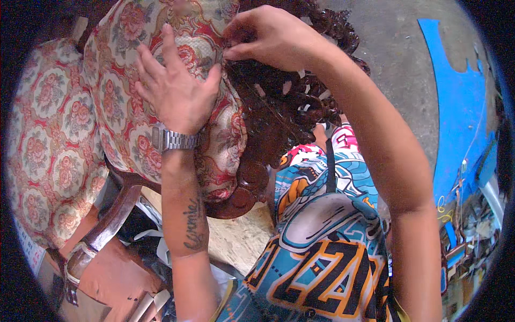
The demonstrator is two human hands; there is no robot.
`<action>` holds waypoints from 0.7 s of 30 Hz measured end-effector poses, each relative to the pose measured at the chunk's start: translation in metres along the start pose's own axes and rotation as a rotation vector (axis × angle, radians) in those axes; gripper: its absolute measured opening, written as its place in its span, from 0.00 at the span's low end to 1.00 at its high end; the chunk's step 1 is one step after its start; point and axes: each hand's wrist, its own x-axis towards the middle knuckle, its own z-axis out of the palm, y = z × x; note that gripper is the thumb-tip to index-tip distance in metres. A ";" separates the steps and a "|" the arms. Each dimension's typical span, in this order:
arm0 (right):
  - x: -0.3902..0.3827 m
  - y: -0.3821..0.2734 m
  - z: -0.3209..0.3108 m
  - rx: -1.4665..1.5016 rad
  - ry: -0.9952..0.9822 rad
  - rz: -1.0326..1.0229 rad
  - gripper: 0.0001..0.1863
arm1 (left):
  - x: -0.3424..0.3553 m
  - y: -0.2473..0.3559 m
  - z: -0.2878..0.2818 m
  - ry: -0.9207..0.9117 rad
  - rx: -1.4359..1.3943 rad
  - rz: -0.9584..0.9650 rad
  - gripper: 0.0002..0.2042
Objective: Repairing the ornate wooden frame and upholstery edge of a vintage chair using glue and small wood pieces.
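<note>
Floral red and cream upholstery covers a padded piece of furniture with a dark, glossy carved wood frame. My left hand, with a metal watch at its wrist, lies on the padding, its fingers spread and nothing gripped. Just to its right, my right hand is bent in over the fabric's edge, where padding meets carving. Its thumb and forefinger come together in a pinch. What sits between those fingertips is too small to make out. A thin thread-like line crosses the carving below them.
More padding in the same floral cloth stands at the left, beside a curved wooden arm. Brown cardboard lies below it. A cut blue sheet is on the grey floor at right, with scattered scraps near the lower right.
</note>
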 end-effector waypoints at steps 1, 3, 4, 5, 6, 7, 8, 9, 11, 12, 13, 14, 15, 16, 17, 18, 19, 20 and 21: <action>-0.003 0.002 0.001 -0.074 0.057 -0.025 0.12 | 0.000 0.001 -0.001 0.002 0.012 -0.008 0.48; -0.008 0.004 0.009 -0.070 0.224 -0.101 0.13 | 0.000 0.002 -0.002 0.004 0.024 -0.011 0.48; -0.010 0.005 0.014 -0.104 0.338 -0.063 0.14 | 0.000 0.002 -0.002 0.008 0.027 -0.011 0.48; -0.011 0.005 0.018 -0.112 0.422 -0.039 0.15 | 0.000 0.002 -0.003 0.013 0.030 -0.014 0.47; -0.011 0.004 0.022 -0.113 0.421 -0.045 0.15 | -0.001 0.003 -0.003 0.018 0.030 -0.017 0.47; -0.009 0.004 0.025 -0.147 0.384 -0.012 0.16 | -0.001 0.003 -0.003 0.020 0.036 -0.025 0.47; -0.007 0.003 0.027 -0.193 0.372 0.028 0.17 | 0.000 0.003 -0.002 0.018 0.038 -0.026 0.47; -0.005 0.001 0.028 -0.307 0.281 0.006 0.16 | 0.000 0.002 -0.002 0.016 0.027 -0.021 0.47; -0.003 -0.003 0.024 -0.264 0.260 -0.021 0.16 | 0.000 0.002 -0.001 0.021 0.027 -0.028 0.47; -0.005 -0.006 0.021 -0.236 0.190 0.034 0.17 | 0.000 0.002 -0.001 0.005 0.030 -0.042 0.47; -0.009 -0.009 0.017 -0.172 0.214 0.069 0.16 | 0.000 0.002 -0.001 0.031 0.015 -0.032 0.47; -0.017 -0.012 0.014 -0.180 0.225 0.050 0.16 | -0.001 0.002 0.000 0.023 0.020 -0.037 0.48; -0.027 -0.014 0.009 -0.306 0.330 -0.007 0.16 | -0.001 0.003 -0.001 0.033 0.014 -0.029 0.48; -0.036 -0.016 0.009 -0.447 0.451 -0.054 0.16 | -0.002 0.003 0.000 0.029 0.019 -0.049 0.48; -0.047 -0.019 0.011 -0.558 0.528 -0.156 0.12 | -0.002 0.003 -0.001 0.033 0.009 -0.043 0.48; -0.053 -0.019 0.014 -0.567 0.529 -0.163 0.12 | -0.002 0.004 -0.001 0.047 -0.007 -0.029 0.48; -0.059 -0.019 0.019 -0.566 0.458 -0.215 0.12 | -0.002 0.004 -0.001 0.024 -0.006 -0.038 0.49; -0.062 -0.017 0.023 -0.569 0.362 -0.236 0.12 | -0.002 0.005 -0.001 0.035 -0.014 -0.040 0.49; -0.062 -0.016 0.029 -0.571 0.317 -0.200 0.12 | -0.002 0.005 -0.001 0.047 -0.003 -0.042 0.49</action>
